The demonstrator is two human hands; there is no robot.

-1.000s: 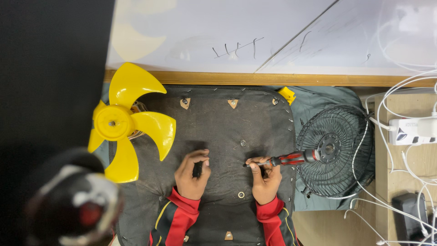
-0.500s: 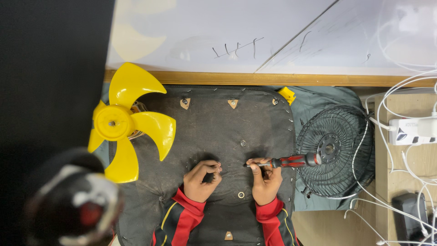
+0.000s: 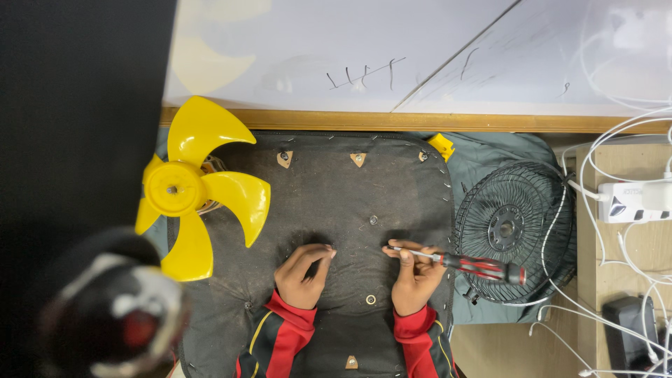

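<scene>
At the near left corner of the view a blurred dark object [image 3: 112,315] with a red spot sat close to the camera, too soft to identify. Two red-and-black sleeves [image 3: 280,336] came in over the near edge of the black pad [image 3: 350,189].

The left hand [image 3: 302,275] rested on the pad near its near edge, fingers curled and pressed down on the fabric; whether they pinched anything small could not be told. The right hand [image 3: 414,280] lay just beside it to the right, fingers closed around the shaft of a screwdriver [image 3: 462,261]. The tool lay nearly flat, its metal tip pointing left toward the pad's middle and its red-and-black handle reaching out past the pad's right edge, over the black fan guard [image 3: 514,231].

A metal rivet [image 3: 370,299] sat on the pad between the wrists, another [image 3: 373,220] nearer the centre. The guard lay on grey cloth [image 3: 490,150] just off the pad's right edge. A yellow fan blade [image 3: 192,189] overlapped the pad's left edge. A yellow clip [image 3: 441,145] stood at the pad's far right corner. White cables [image 3: 616,161] and a power strip [image 3: 633,199] lay far right. A wooden strip [image 3: 420,120] ran along the far edge, with a whiteboard [image 3: 420,49] behind it.
</scene>
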